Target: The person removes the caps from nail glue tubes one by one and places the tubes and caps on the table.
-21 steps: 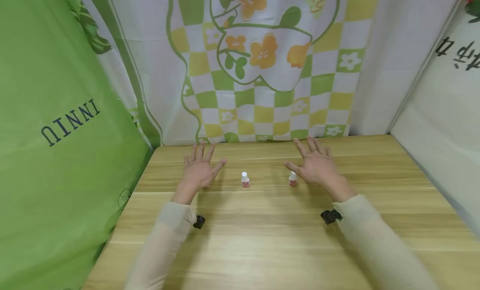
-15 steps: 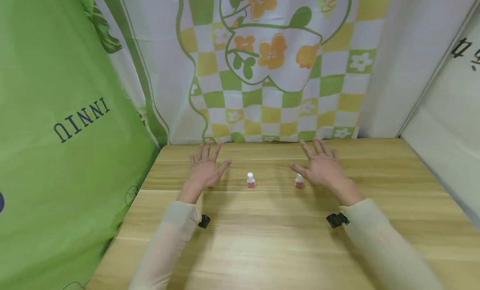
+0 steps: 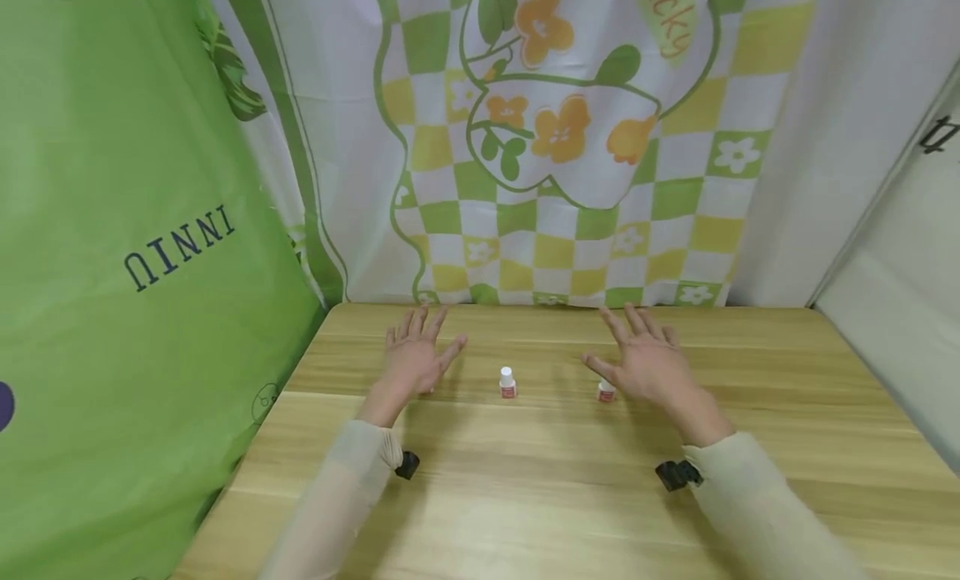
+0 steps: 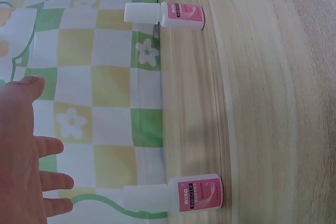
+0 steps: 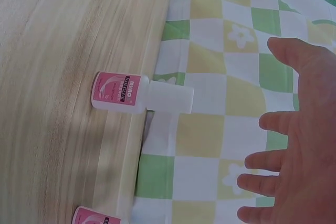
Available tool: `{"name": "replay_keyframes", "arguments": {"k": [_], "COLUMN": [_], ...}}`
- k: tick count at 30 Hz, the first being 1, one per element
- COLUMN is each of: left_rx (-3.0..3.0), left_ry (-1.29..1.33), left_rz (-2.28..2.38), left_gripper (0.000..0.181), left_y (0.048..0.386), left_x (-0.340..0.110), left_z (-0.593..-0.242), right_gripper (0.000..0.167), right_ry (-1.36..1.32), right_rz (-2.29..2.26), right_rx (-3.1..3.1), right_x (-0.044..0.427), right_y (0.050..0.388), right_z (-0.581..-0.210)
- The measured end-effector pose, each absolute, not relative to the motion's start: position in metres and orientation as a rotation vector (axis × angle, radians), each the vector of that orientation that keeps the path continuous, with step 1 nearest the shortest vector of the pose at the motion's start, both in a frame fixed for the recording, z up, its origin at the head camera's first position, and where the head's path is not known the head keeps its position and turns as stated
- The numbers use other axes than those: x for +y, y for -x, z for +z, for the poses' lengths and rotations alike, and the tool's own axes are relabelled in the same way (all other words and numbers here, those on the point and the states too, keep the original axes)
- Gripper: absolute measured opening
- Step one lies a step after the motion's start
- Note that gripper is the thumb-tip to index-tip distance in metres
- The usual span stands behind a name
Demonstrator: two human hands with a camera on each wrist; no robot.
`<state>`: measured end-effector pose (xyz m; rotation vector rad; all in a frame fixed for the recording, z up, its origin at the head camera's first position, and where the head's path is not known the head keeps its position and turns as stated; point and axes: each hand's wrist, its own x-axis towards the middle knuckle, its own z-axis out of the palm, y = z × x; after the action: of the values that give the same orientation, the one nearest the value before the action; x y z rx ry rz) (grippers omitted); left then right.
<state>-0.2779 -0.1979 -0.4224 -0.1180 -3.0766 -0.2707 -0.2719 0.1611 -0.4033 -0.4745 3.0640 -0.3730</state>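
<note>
In the head view, a small white nail glue bottle (image 3: 507,385) with a pink label stands upright between my hands. Another nail glue bottle (image 3: 606,392) stands by the right thumb, its cap partly covered by the hand. My left hand (image 3: 412,363), fingers spread, holds nothing; it largely hides a nearer nail glue bottle (image 4: 200,193) that the left wrist view shows whole. My right hand (image 3: 649,363) is likewise spread, with nothing in it. Whether either palm touches the table cannot be told. In the right wrist view, the middle bottle (image 5: 119,93) shows "NAIL GLUE" lettering.
The wood-grain table (image 3: 525,497) meets a checked, flower-printed cloth (image 3: 517,247) hanging behind it. Green cloth (image 3: 150,380) hangs at the left, white cloth (image 3: 900,313) at the right. Small black devices (image 3: 678,475) sit at both wrists.
The head view has shifted, so the scene sits further right and lower in it. Both hands keep their spread pose and place beside the bottles, which stay put.
</note>
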Motion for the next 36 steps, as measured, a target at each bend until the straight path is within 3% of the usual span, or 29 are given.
{"name": "replay_keyframes", "arguments": {"k": [10,17,27,36], "left_rx": [-3.043,-3.052,-3.037,-2.995], "left_ry": [0.124,0.107,0.119,0.103], "left_rz": [-0.28,-0.273,-0.367,-0.333], "left_gripper": [0.079,0.086,0.075,0.07], "left_y": [0.282,0.278,0.27,0.274], "left_x": [-0.213,-0.209,-0.194,-0.203], "left_z": [-0.408,-0.416,-0.436,-0.423], "right_gripper": [0.09,0.09,0.085,0.081], "right_ry": [0.518,0.571,0.611,0.689], "right_rz": [-0.383,-0.379,-0.351,-0.413], "right_rx": [3.105,3.125,3.157,3.182], "right_x": [0.145,0.147,0.155,0.141], "right_y": [0.282,0.279,0.264,0.27], "right_z": [-0.399,-0.403,-0.411,-0.408]}}
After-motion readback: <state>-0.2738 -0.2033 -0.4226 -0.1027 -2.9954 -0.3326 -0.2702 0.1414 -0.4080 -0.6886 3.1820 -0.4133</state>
